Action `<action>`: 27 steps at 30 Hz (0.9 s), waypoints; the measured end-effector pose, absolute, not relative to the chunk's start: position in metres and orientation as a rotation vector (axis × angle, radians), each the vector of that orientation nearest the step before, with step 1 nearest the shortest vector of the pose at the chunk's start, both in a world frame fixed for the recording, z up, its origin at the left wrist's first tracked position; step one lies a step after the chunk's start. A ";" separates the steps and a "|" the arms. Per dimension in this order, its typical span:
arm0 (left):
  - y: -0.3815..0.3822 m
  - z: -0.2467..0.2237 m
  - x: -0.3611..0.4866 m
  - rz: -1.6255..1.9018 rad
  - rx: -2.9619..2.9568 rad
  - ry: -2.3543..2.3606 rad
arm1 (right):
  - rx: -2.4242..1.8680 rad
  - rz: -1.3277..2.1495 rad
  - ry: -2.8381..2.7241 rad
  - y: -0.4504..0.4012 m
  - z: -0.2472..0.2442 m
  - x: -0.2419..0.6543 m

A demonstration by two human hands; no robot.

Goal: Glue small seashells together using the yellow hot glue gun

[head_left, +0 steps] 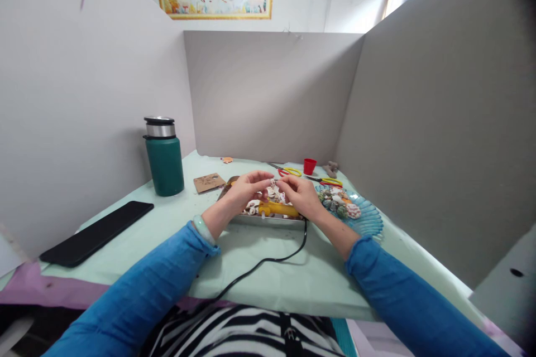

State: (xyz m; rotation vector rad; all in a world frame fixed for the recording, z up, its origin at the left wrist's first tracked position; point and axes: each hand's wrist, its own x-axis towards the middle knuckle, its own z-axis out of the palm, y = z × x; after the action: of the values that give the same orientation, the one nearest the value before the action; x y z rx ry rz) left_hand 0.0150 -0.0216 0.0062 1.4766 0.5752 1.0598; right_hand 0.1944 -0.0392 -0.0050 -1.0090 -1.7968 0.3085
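My left hand (247, 188) and my right hand (300, 194) meet above a shallow metal tray (268, 221). Thumb and fingers of both hands are pinched at a small whitish piece (272, 183), too small to name; fingers partly cover it. Below them lies a yellow hot glue gun (278, 210), resting across the tray's near side, its black cord (262, 261) trailing toward my lap. Small shells (252, 207) fill the tray around it. Close to my right forearm, a blue scalloped glass plate (371, 217) carries shells and green rosette-like pieces.
A green bottle (164, 164) and a long black case (100, 232) stand and lie at the left. Near the tray is a brown card (209, 182). Behind it are scissors (288, 171), another pair (329, 182) and a red cup (310, 166). Grey partitions (272, 95) enclose the table.
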 end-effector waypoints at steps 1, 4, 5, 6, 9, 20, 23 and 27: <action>-0.021 0.006 0.015 1.061 1.476 0.572 | -1.008 0.315 -1.791 -0.038 -0.005 0.195; -0.018 0.004 0.016 1.060 1.485 0.574 | -1.013 0.333 -1.783 -0.037 -0.006 0.196; -0.018 0.004 0.016 1.063 1.492 0.581 | -1.013 0.336 -1.784 -0.036 -0.006 0.196; -0.018 0.004 0.016 1.065 1.500 0.586 | -1.012 0.338 -1.785 -0.036 -0.006 0.196; -0.019 0.005 0.016 1.075 1.528 0.606 | -1.010 0.347 -1.782 -0.037 -0.006 0.196; -0.016 0.002 0.016 1.127 1.537 0.699 | -1.027 0.332 -1.782 -0.036 -0.007 0.197; -0.019 0.004 0.017 1.124 1.551 0.715 | -1.032 0.317 -1.778 -0.035 -0.008 0.197; -0.022 0.007 0.017 1.096 1.580 0.754 | -1.026 0.324 -1.783 -0.036 -0.007 0.197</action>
State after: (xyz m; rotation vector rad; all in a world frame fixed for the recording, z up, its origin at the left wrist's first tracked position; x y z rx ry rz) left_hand 0.0174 -0.0218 0.0065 1.5798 0.7543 1.0956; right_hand 0.1974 -0.0359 -0.0074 -1.0256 -1.7835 0.3245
